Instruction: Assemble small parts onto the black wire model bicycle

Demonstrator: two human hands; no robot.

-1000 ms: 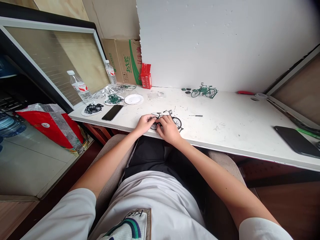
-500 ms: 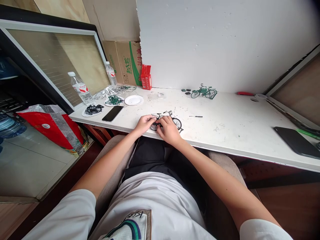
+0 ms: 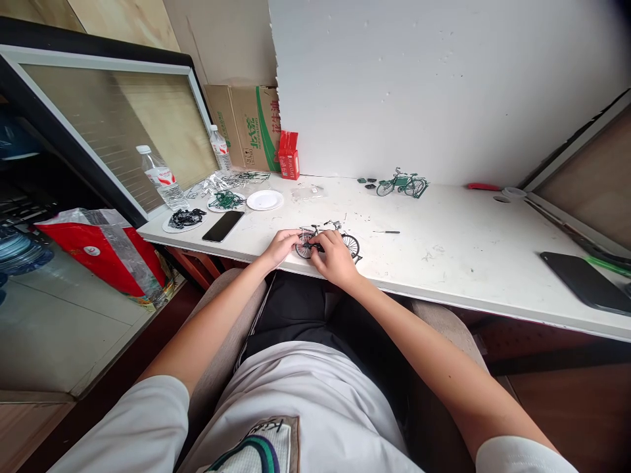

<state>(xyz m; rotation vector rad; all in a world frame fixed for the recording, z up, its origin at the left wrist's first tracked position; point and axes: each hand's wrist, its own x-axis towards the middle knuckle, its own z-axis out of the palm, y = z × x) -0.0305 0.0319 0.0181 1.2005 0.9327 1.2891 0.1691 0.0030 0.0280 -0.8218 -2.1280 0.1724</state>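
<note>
A small black model bicycle (image 3: 340, 240) stands near the front edge of the white table (image 3: 444, 249). My left hand (image 3: 280, 246) rests beside its rear wheel, fingers curled onto the wheel. My right hand (image 3: 334, 257) pinches the middle of the frame, covering the pedal area. Both hands are closed on the model. A thin black screwdriver (image 3: 386, 231) lies just right of the bicycle. A finished green model bicycle (image 3: 403, 183) stands at the back by the white wall.
On the left are a black phone (image 3: 223, 225), white plates with black parts (image 3: 184, 217) and green parts (image 3: 225, 200), an empty white plate (image 3: 265, 200), two water bottles (image 3: 161, 177), a red carton (image 3: 288, 156) and a cardboard box (image 3: 246, 125). A dark tablet (image 3: 586, 284) lies right.
The hands shifted slightly on the black bicycle; my left fingers now sit lower by the rear wheel. The view tilted a little; nothing else moved.
</note>
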